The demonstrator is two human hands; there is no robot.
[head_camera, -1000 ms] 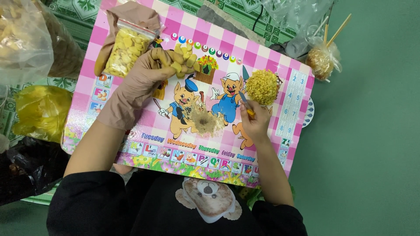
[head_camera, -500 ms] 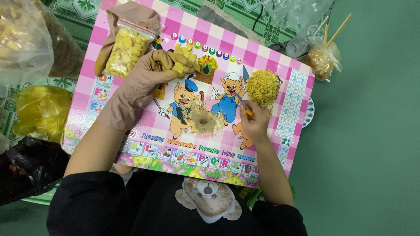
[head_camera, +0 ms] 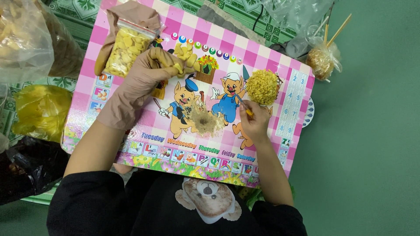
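Note:
A pink checked board with cartoon pigs lies across my lap. My left hand wears a brown glove and pinches small yellow petal pieces near the board's top. My right hand is bare and grips a thin stick that carries a round yellow flower ball. A clear bag of yellow petal pieces lies at the board's upper left, beside my gloved hand. A patch of tan fibrous crumbs sits on the board's middle, between my hands.
A wrapped golden ball on sticks lies off the board's upper right. A large clear bag and a yellow bag sit at the left, above a black bag. Green floor spreads to the right.

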